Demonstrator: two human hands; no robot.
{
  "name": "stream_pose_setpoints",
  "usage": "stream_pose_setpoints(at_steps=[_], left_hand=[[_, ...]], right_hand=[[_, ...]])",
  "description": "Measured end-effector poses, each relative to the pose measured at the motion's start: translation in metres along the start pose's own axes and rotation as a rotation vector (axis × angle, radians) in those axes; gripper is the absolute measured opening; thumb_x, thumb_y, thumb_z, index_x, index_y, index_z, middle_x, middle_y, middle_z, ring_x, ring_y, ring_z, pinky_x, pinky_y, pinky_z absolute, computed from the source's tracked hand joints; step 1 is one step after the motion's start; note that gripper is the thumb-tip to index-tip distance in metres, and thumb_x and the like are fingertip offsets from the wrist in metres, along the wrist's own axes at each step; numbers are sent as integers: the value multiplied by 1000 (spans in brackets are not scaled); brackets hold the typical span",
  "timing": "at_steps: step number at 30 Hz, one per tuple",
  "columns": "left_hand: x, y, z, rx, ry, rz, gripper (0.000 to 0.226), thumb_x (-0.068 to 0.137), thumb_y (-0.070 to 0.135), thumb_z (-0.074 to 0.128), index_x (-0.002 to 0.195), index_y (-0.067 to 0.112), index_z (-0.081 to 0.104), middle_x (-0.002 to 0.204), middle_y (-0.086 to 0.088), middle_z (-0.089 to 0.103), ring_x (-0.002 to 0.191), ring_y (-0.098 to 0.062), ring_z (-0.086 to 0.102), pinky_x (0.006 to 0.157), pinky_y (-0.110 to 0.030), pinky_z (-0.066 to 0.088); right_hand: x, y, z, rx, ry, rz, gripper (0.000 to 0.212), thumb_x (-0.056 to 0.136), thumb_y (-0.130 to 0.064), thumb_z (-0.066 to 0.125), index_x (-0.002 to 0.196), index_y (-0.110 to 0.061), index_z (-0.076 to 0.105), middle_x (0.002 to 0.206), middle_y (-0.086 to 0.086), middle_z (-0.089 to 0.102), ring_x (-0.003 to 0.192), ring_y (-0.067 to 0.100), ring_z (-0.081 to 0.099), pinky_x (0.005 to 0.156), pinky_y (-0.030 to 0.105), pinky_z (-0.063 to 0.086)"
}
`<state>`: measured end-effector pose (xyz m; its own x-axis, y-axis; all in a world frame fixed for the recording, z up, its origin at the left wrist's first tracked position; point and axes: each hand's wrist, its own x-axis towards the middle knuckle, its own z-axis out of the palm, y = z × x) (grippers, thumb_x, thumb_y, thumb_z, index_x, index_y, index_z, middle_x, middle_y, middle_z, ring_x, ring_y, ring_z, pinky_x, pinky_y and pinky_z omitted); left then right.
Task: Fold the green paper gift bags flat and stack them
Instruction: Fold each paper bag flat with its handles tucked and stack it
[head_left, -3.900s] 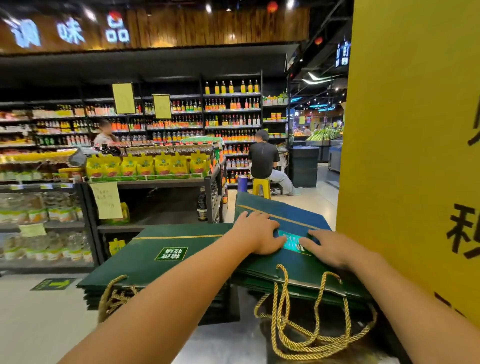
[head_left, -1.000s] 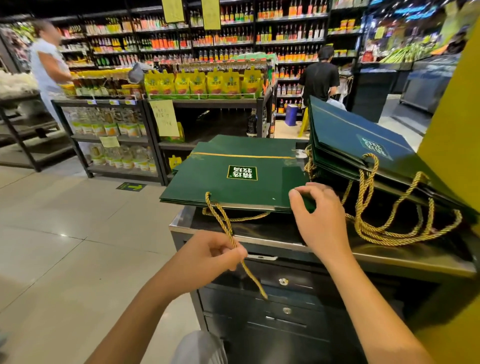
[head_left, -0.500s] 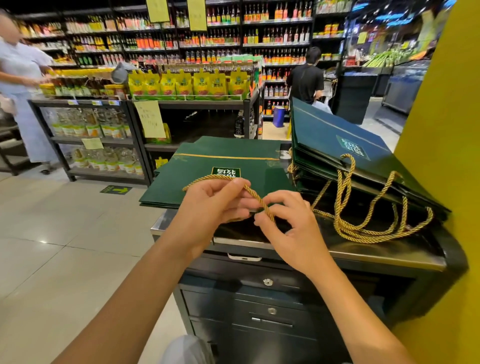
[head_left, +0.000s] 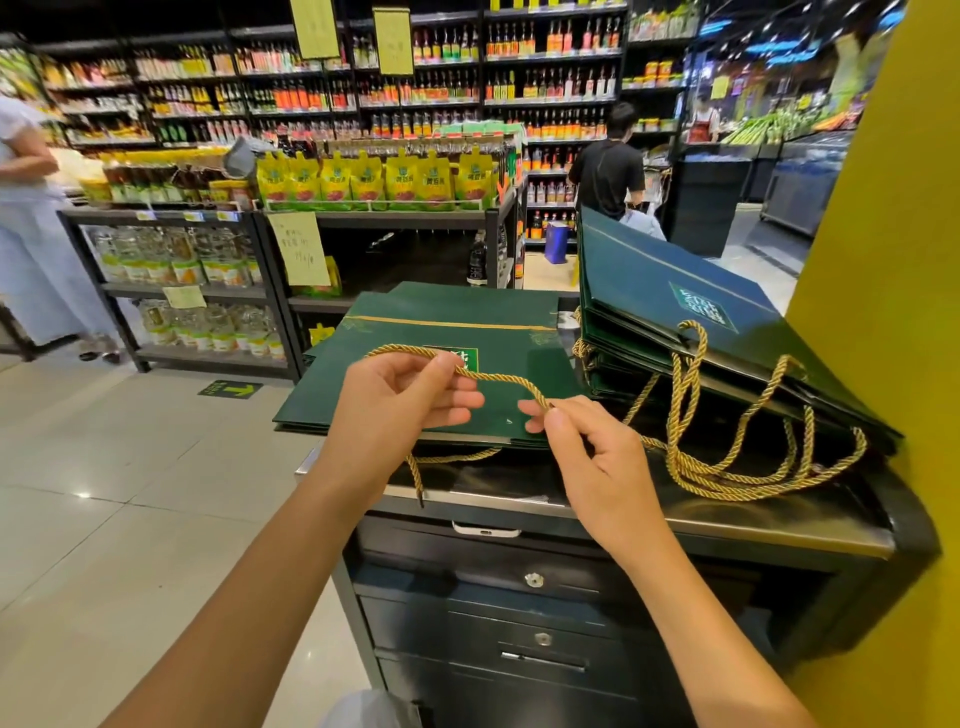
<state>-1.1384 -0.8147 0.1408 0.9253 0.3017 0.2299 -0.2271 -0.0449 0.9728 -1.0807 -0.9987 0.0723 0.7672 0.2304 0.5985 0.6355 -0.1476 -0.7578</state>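
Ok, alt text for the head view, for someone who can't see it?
The left hand and right hand pinch a gold rope above a flat stack of green bags on a dark cabinet. Right of it, a second pile of bags sits tilted, rope handles spilling onto the cabinet top; shop shelves behind.

The table (head_left: 727, 526) has a steel front edge and dark drawers (head_left: 535, 603) beneath, beside a yellow pillar (head_left: 883, 260). Beyond, a rack (head_left: 395, 221) carries yellow pouches (head_left: 374, 179), and a person in black (head_left: 608, 171) faces shelves of bottles (head_left: 550, 67).
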Motion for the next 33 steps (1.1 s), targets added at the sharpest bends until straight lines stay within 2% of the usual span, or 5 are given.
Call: stream_pose_setpoints(at_steps=[11, 15, 21, 27, 33], left_hand=[[0, -2, 8, 153, -302, -62, 23, 95, 12, 68, 118, 10, 70, 99, -5, 79, 92, -18, 76, 80, -30, 62], [3, -3, 14, 200, -272, -71, 20, 92, 13, 72, 112, 11, 72, 79, 0, 74, 65, -12, 61, 57, -21, 51], [7, -3, 23, 268, -260, -44, 19, 89, 15, 77, 108, 16, 73, 89, -2, 78, 68, -8, 65, 59, -20, 50], [9, -5, 21, 281, -146, 29, 20, 88, 12, 77, 107, 17, 72, 85, -2, 78, 71, -4, 68, 63, -17, 53], [10, -6, 27, 339, -172, 60, 20, 86, 12, 79, 104, 17, 73, 78, 1, 76, 68, -6, 68, 67, -20, 57]], right_hand=[[0, 1, -2, -68, -54, -19, 22, 104, -24, 54, 114, -29, 73, 96, -13, 67, 102, 13, 62, 90, 37, 50], [1, 2, -2, -144, -93, -55, 20, 103, -28, 57, 102, -21, 76, 89, -11, 66, 93, 16, 58, 82, 43, 47], [2, 2, 0, -216, -145, -81, 24, 100, -34, 57, 105, -23, 77, 91, -13, 64, 94, 15, 56, 84, 43, 48], [-3, -8, -4, -39, -58, -15, 19, 89, -13, 73, 105, -17, 62, 92, -10, 66, 95, 12, 63, 84, 16, 47], [-1, -12, -6, 46, -5, 28, 20, 89, -16, 77, 101, -17, 62, 90, -9, 67, 90, 15, 65, 81, 18, 50]])
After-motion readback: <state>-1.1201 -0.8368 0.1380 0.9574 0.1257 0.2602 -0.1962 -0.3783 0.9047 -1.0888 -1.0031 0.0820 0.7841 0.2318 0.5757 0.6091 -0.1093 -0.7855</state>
